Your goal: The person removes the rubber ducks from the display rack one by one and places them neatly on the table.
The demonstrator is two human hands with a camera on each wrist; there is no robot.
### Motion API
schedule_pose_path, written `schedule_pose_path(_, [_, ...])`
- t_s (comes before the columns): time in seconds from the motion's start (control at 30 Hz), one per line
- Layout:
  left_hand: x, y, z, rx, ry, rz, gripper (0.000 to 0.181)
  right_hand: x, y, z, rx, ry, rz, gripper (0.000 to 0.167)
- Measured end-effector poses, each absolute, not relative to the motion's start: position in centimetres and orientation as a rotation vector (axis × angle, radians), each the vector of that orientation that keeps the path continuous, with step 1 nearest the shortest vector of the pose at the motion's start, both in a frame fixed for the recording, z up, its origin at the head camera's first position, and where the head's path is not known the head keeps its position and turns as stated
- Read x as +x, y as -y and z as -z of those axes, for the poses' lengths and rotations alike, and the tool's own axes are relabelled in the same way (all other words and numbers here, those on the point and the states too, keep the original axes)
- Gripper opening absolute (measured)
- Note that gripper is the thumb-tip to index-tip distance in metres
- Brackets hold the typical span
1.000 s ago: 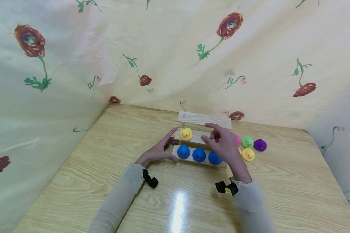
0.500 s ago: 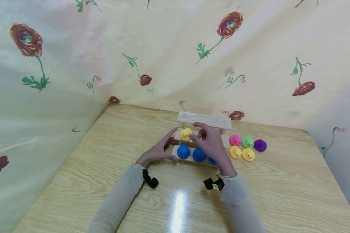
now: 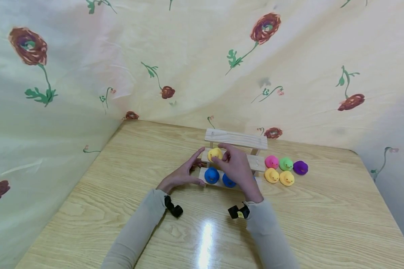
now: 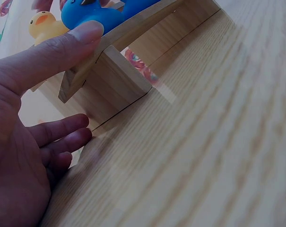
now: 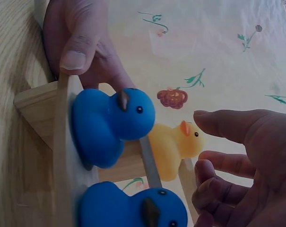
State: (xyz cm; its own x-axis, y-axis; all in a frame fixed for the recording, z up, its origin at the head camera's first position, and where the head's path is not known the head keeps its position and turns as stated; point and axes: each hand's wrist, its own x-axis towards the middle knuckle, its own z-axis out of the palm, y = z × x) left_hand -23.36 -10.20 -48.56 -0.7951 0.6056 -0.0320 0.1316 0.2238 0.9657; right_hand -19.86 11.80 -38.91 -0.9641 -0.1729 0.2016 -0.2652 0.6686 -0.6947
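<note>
Wooden three-step rack (image 3: pixel 256 141) stands on the table (image 3: pixel 330 224), top step bare in the head view. Yellow duck (image 3: pixel 214 153) sits upright at the left end of the middle step. Right hand (image 3: pixel 237 162) is at it: thumb and index finger either side, narrow gap, other fingers curled in; can't tell from here whether they actually pinch the duck or just stand beside it. Left hand (image 3: pixel 181 173) is at the rack's left end, thumb and index spread wide, thumb on the end of the bottom step right by the near blue duck (image 3: pixel 211 175), the lower fingers loosely bent beside the end support. Second blue duck (image 3: pixel 229 180) next along that step, partly behind the right hand. Right of the rack, on the table: pink duck (image 3: pixel 272 162), green duck (image 3: pixel 285 163), purple duck (image 3: pixel 300 167) in a row, two loose yellow ducks (image 3: pixel 287 178) in front of them. Pale sleeves (image 3: pixel 134 228), a black wrist camera (image 3: pixel 177 211) on each arm. Flowered cloth (image 3: pixel 202 67) hangs behind.
</note>
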Motion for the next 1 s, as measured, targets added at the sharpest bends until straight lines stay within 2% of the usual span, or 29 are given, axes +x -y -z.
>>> schedule_pose_path(0.3, [-23.31,10.21,48.56,0.699,-2.099,-1.602,0.118,-19.89,-11.37,39.69,0.366,2.779,-1.086,0.053])
schedule_pose_path(0.73, [-23.51,10.01,48.59,0.692,-2.101,-1.602,0.117,-20.15,-11.39,39.92,0.354,2.788,-1.052,0.047])
schedule_pose_path(1.0, [-23.65,9.84,48.49,0.668,-2.121,-1.589,0.118,-20.36,-11.79,39.53,0.345,2.801,-1.087,0.049])
